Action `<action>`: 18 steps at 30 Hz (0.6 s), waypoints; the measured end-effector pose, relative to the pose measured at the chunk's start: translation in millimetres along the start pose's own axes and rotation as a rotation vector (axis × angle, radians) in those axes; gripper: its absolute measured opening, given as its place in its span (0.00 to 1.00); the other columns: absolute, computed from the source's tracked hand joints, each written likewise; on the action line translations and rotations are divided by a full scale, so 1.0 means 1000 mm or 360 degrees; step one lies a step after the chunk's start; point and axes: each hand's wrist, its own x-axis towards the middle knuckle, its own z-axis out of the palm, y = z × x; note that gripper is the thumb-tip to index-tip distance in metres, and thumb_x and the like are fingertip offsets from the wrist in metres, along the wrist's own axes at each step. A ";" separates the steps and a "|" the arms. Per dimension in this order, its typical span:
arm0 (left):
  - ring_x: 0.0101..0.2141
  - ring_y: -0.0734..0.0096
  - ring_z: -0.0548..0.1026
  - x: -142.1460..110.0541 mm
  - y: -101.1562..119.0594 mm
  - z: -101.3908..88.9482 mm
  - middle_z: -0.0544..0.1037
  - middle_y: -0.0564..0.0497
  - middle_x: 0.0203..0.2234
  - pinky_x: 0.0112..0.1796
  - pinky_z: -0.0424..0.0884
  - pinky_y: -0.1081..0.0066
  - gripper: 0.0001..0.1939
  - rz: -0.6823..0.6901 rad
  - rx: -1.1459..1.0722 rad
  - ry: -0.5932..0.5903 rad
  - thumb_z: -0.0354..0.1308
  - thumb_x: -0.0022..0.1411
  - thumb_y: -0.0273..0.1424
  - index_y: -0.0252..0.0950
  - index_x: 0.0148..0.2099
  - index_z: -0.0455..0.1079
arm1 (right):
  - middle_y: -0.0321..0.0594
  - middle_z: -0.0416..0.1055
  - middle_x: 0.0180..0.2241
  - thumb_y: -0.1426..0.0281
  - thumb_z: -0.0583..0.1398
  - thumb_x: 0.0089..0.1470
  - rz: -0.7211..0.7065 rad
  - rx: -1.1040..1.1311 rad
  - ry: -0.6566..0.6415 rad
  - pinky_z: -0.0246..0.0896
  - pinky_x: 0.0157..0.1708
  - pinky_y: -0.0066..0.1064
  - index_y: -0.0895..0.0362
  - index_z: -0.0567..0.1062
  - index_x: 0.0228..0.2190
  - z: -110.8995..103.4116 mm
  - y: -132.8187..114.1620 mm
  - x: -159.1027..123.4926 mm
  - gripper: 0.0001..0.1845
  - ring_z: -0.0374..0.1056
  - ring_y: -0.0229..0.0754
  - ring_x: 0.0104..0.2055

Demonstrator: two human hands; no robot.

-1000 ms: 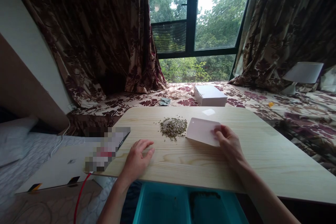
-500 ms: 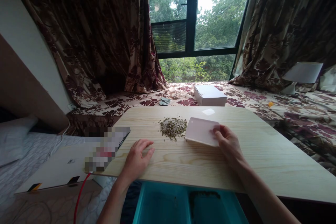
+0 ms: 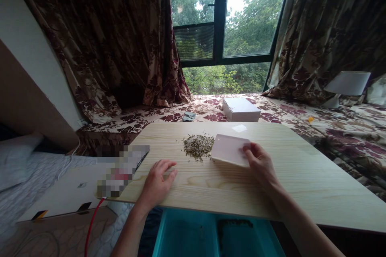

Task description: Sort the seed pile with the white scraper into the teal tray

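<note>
A white plastic scraper (image 3: pixel 229 149), a flat card with rounded corners, is pinched at its right end by my right hand (image 3: pixel 259 161). It is tilted over the table, its left edge at the right side of a pile of small green beans mixed with white grains (image 3: pixel 198 146). Whether its lower edge touches the wood cannot be made out. My left hand (image 3: pixel 159 180) rests by the table's near left side with its fingers apart, holding nothing, left of and nearer than the pile.
The pale wooden table (image 3: pixel 289 168) has its near edge above a turquoise bin (image 3: pixel 187 235) with two compartments. A pixelated item (image 3: pixel 120 172) lies at the left edge with a red cord (image 3: pixel 92 225). A white box (image 3: pixel 241 108) sits on the window seat behind.
My right hand has moved slightly left with the scraper, bringing its left edge closer to the pile. My left hand has stayed where it was.
</note>
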 end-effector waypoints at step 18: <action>0.47 0.60 0.72 0.000 -0.002 0.001 0.77 0.47 0.41 0.51 0.68 0.58 0.13 0.0011 -0.0001 0.0010 0.54 0.60 0.37 0.39 0.44 0.73 | 0.42 0.76 0.29 0.54 0.64 0.43 0.0028 0.0022 -0.0069 0.66 0.32 0.35 0.56 0.74 0.31 0.003 -0.004 -0.003 0.19 0.70 0.43 0.30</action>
